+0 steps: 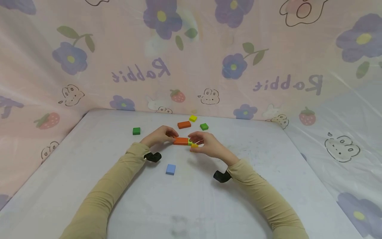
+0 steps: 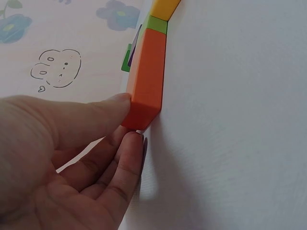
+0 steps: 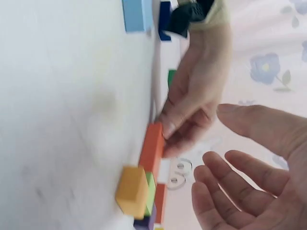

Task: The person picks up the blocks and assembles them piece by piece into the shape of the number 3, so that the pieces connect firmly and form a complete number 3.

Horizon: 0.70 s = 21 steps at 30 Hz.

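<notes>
Seemingly, aligning is underway — the left hand [image 1: 161,135], fingers bent, is touching the left end of the orange block [image 1: 180,141], any pinch being unclear, which is abutting the light-green block [image 2: 157,24], while the empty right hand [image 1: 207,144] is hovering, fingers parted, near the yellow block [image 3: 132,191] — probably needing a gentle nudge.

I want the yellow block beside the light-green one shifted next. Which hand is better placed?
Right, I'd say. The right hand is nearest the yellow block, its fingers relaxed and empty; the left hand is at the far end of the row's orange block.
</notes>
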{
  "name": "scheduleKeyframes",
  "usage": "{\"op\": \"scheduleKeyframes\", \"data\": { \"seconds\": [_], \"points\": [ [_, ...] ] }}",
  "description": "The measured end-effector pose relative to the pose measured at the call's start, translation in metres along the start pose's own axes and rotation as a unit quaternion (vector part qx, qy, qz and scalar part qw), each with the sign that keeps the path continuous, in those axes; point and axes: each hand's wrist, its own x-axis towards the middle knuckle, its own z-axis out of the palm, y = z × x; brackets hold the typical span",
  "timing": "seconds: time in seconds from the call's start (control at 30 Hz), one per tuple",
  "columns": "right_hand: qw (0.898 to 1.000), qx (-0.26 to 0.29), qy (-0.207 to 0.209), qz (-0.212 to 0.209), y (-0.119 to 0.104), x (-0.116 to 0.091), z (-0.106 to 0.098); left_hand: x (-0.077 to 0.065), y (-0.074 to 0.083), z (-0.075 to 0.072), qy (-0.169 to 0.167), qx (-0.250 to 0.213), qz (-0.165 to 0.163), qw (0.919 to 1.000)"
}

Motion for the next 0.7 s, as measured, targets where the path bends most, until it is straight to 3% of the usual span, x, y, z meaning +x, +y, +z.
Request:
{"op": "scheduleKeyframes", "data": {
  "seconds": [0.27,0.53,0.7],
  "points": [
    [0.999,0.006,-0.036,-0.015,-0.01,0.001,0.02,-0.001,0.0,-0.001,0.0,0.002,0.003,1.0],
    [0.996,0.017,-0.06,-0.059,-0.017,0.004,0.037,0.0,-0.002,0.0,-0.003,-0.003,0.0,1.0],
    [0.995,0.017,-0.078,-0.053,-0.017,0.004,0.046,0.0,-0.002,0.0,-0.002,0.003,0.003,1.0]
  ]
}}
